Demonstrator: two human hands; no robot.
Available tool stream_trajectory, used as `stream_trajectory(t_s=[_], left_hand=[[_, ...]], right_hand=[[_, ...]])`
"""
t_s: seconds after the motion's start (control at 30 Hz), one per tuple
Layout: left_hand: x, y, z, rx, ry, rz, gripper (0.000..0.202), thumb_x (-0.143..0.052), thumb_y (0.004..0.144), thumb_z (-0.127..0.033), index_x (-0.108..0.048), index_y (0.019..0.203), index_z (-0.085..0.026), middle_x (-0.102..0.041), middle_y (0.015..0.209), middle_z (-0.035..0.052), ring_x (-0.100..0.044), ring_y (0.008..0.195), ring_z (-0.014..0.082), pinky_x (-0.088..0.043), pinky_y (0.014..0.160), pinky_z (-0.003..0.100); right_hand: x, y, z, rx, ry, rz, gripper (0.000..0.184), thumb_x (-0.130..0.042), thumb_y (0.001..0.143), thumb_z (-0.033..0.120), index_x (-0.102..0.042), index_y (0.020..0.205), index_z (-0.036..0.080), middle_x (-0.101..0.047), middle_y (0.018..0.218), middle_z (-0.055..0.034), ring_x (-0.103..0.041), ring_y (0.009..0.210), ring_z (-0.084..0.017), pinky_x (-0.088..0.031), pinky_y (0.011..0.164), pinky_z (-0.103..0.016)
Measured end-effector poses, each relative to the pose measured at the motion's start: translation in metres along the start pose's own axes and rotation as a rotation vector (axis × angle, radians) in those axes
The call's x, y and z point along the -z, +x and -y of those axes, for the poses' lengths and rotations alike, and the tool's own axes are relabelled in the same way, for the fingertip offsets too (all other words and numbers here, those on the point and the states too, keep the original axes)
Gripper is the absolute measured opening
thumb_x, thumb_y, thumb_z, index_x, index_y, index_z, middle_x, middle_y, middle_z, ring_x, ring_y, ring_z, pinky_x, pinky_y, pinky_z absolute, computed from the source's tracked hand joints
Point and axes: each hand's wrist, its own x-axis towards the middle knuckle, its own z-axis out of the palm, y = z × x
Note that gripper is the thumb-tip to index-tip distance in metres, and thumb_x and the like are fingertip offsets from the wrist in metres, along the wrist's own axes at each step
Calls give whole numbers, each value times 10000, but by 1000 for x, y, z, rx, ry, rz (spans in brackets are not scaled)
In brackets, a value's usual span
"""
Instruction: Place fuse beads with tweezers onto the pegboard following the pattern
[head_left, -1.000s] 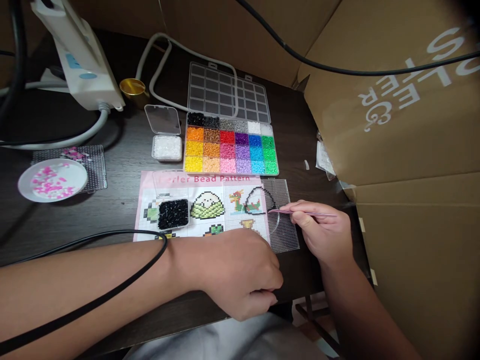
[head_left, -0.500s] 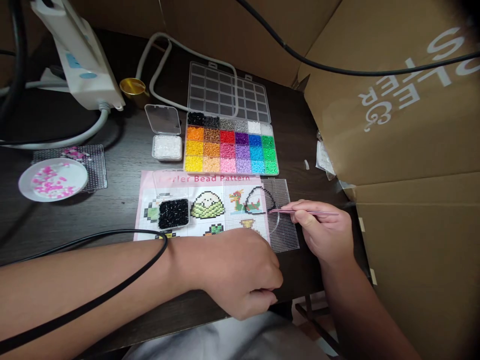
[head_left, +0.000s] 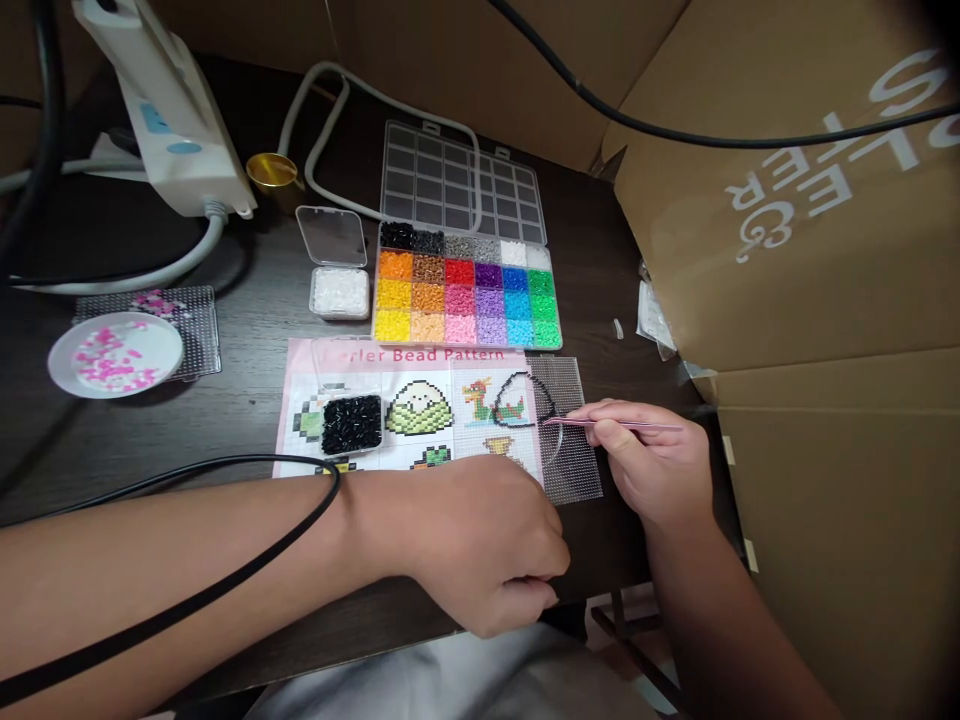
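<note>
Pink tweezers (head_left: 637, 425) are pinched in my right hand (head_left: 664, 465), their tips at the lower right of a black bead outline (head_left: 523, 376). That rounded outline stands on a clear pegboard (head_left: 574, 470), which partly covers the printed bead pattern sheet (head_left: 367, 375). Whether the tips hold a bead is too small to tell. My left hand (head_left: 491, 550) rests closed at the table's front edge, below the sheet and pegboard; its fingers are curled under and hide whatever they may hold. A small clear box of black beads (head_left: 352, 424) sits on the sheet's left half.
Behind the sheet lies an open compartment box (head_left: 459, 283) of coloured beads. Left of it is a small box of white beads (head_left: 340, 293). A white dish (head_left: 115, 355) of pink and white beads overlaps another pegboard (head_left: 202, 310). Cardboard walls (head_left: 825, 450) enclose the right side.
The whole view has shifted slightly. The tweezers' tips stay beside the outline's lower right, and my left hand keeps its place.
</note>
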Motion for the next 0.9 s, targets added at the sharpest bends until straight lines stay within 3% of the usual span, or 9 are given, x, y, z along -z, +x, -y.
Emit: stream_trajectory(t_s=[0.37,0.9], left_hand=[[-1,-1,1,-19,-14,-51,235,-650,816,-254,-603,589,-216,-670,637,14,-593,580,178,-493,586,323],[-1,0,0,-8,-5,-28,227,-636,826,-252,-614,604,-211,-667,644,4,-603,588,167,-494,598,316]], right_hand=[[-1,1,2,11,-70,5,109,-716,868,273,-814,821,255,-801,838,-46,-754,824,-224,-615,755,-359],[-1,1,3,22,-57,27,152,-714,869,164,-817,862,276,-809,888,-22,-755,831,-190,-600,749,-313]])
